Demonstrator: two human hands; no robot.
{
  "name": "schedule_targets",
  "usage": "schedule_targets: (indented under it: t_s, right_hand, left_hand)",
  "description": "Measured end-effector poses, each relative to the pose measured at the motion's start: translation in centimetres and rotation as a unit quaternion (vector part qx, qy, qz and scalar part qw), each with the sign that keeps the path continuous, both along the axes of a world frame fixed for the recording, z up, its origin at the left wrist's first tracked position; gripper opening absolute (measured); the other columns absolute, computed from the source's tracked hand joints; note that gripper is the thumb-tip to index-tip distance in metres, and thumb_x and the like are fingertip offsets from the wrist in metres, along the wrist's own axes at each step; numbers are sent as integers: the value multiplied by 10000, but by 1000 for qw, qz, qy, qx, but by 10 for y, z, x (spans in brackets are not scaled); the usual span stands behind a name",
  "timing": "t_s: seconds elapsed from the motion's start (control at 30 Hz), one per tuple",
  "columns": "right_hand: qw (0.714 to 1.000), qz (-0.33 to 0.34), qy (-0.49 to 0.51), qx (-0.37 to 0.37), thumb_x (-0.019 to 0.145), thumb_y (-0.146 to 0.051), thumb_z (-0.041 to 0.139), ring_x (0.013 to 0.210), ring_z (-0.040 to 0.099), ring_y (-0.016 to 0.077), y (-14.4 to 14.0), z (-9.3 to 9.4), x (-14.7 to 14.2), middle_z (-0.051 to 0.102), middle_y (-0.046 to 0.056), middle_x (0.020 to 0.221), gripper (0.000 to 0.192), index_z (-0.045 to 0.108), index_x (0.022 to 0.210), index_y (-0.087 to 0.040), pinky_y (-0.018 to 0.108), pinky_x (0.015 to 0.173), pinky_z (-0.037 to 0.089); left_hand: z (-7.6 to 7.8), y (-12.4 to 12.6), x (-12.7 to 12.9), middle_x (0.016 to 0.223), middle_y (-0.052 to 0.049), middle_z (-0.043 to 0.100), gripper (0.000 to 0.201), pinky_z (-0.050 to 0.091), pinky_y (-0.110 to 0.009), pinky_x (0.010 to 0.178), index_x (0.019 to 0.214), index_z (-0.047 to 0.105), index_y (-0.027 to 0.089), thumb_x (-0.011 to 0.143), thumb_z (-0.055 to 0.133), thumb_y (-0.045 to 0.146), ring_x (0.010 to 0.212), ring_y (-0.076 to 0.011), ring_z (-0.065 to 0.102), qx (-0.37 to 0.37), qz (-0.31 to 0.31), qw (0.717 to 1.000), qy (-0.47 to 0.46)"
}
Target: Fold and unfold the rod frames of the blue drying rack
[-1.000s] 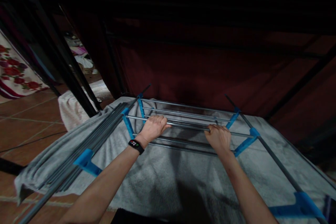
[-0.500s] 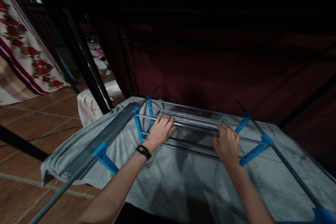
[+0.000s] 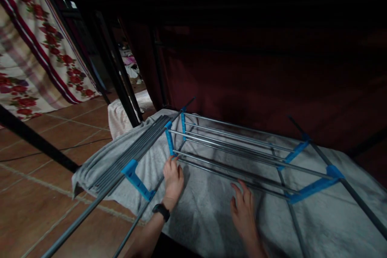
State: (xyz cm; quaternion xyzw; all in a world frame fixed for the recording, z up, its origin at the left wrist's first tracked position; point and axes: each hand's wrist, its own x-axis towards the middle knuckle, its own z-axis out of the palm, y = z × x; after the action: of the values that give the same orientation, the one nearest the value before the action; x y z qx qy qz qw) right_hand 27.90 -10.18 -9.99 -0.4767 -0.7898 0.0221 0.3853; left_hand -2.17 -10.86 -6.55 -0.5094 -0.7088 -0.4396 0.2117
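A metal drying rack with grey rods (image 3: 238, 149) and blue plastic brackets stands partly assembled on a grey blanket. My left hand (image 3: 173, 181), with a dark band on its wrist, is at the lower end of the left blue bracket (image 3: 169, 139). Its fingers are lightly bent, the thumb apart, and the fingertips overlap the bracket's end; I cannot tell whether they touch it. Below the front rod is my right hand (image 3: 244, 209), open, fingers apart and holding nothing. Another blue bracket (image 3: 314, 188) joins the rods at the right.
Several loose grey rods (image 3: 133, 151) lie bundled at the left on the grey blanket (image 3: 205, 209). Dark bed posts (image 3: 113, 68) rise beyond, with a floral cloth (image 3: 51, 48) hanging at the left. A dark red curtain (image 3: 242, 84) hangs behind. The floor (image 3: 39, 193) is tiled.
Both hands have let go of the crossing rods and drawn back toward me. My left hand moved to the bracket's lower end. The view has shifted left, so the rack appears further right.
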Motion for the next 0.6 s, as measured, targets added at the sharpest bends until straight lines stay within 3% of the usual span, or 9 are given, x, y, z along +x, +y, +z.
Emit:
schedule_targets:
  t_s: [0.07,0.13,0.23,0.37,0.5,0.6]
  right_hand:
    - [999,6,21,-27,977,-197,403,1284,583,303,-7,-18,-8,569,130,1436,412,597,1334,-271,493,1016,530]
    - [999,12,22,-39,967,-195,412,1241,620,284,-13,-34,-14,611,101,1388,402,621,1296,-293,456,994,551]
    - [999,25,-3,-38,946,-185,445,1170,661,278,-17,-50,-17,680,67,1295,403,650,1265,-320,443,980,554]
    - [999,27,-16,-33,927,-150,465,1170,662,296,-16,-57,-16,699,82,1278,415,647,1273,-290,472,998,531]
    - [999,30,-20,-37,921,-149,470,1185,657,314,-14,-56,-14,698,100,1284,418,669,1270,-267,480,1003,519]
    - [998,34,-20,-47,924,-153,461,1191,657,309,-14,-55,-13,697,97,1289,420,678,1265,-266,470,1010,522]
  left_hand:
    - [-6,2,-11,1160,-134,631,270,614,-512,899,1170,570,224,934,472,138,1091,-280,665,46,35,997,-47]
    - [-5,3,-16,1040,-98,639,224,630,-456,781,1082,574,242,914,474,133,965,-250,680,75,30,994,-77]
    - [13,2,-8,945,-67,660,196,613,-405,685,1035,581,262,933,468,138,853,-227,679,80,-27,990,-113]
    - [67,7,26,988,-77,669,191,605,-431,811,1010,603,240,989,442,140,946,-235,680,79,-122,980,-137]
    - [133,32,50,1037,-103,663,200,569,-425,901,1011,587,221,1013,409,131,1052,-244,657,121,-144,976,-109]
    - [174,63,49,993,-92,651,190,547,-416,913,965,585,217,1006,428,119,1008,-234,645,194,-150,962,-116]
